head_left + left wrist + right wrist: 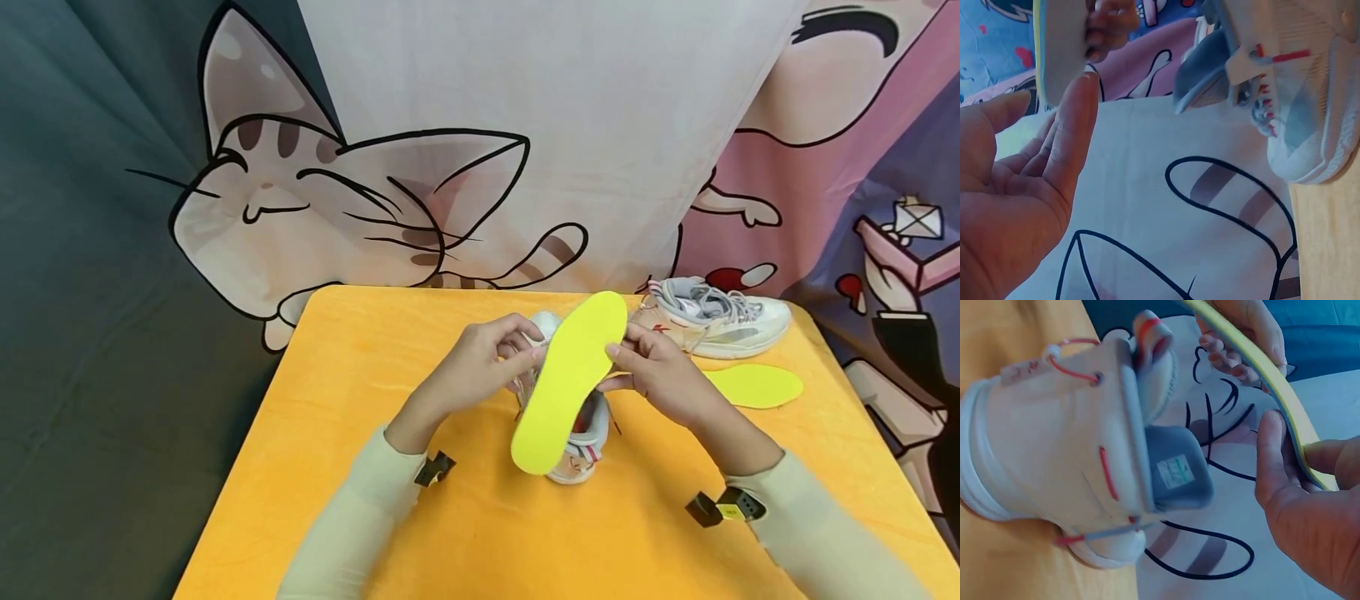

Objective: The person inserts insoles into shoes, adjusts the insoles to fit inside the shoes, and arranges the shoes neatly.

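Observation:
A bright yellow insole (573, 383) is held up at a slant over a white sneaker (576, 468), hiding much of it. My right hand (663, 375) pinches the insole's edge between thumb and fingers; the right wrist view shows its thin, slightly bent side with a bluish underside. At the opposite edge is my left hand (487, 358), its thumb and fingers spread apart around the insole's end in the left wrist view. The sneaker's grey tongue (1179, 469) bears a small label, and its red-and-grey laces hang loose.
Another white sneaker (750, 329) with grey laces stands at the table's back right. In front of it lies a second yellow insole (757, 386). The table (360, 350) has an orange cover, and a cartoon-print cloth (465, 75) hangs behind it.

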A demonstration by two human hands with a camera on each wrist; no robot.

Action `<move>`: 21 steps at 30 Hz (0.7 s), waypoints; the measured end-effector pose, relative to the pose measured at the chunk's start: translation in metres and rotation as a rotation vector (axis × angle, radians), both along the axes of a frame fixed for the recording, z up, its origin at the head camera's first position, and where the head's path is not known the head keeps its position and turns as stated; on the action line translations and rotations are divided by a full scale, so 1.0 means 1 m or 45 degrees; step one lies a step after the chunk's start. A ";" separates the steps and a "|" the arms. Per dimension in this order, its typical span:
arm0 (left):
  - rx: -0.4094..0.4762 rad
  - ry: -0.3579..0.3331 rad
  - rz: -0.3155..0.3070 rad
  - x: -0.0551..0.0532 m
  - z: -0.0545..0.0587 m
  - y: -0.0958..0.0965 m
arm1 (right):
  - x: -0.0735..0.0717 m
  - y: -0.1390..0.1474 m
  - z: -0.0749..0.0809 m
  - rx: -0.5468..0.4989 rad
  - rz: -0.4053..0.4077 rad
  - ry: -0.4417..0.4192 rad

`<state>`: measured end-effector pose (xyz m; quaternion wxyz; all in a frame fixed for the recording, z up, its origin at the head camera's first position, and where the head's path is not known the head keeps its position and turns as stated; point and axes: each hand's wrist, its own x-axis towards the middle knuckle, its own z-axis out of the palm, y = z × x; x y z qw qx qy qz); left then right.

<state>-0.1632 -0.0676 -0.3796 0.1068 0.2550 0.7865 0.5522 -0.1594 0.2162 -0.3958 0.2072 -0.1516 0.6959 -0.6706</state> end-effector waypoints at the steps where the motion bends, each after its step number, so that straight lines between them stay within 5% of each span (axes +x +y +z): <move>1: 0.033 -0.031 0.003 -0.002 0.001 0.000 | -0.001 0.001 0.001 0.010 0.015 -0.002; 10: 0.123 -0.241 -0.031 -0.017 -0.005 0.018 | -0.006 0.000 0.002 0.064 0.089 -0.073; 21: 0.124 -0.176 0.106 -0.021 -0.010 0.028 | 0.000 -0.009 -0.003 0.120 0.058 -0.143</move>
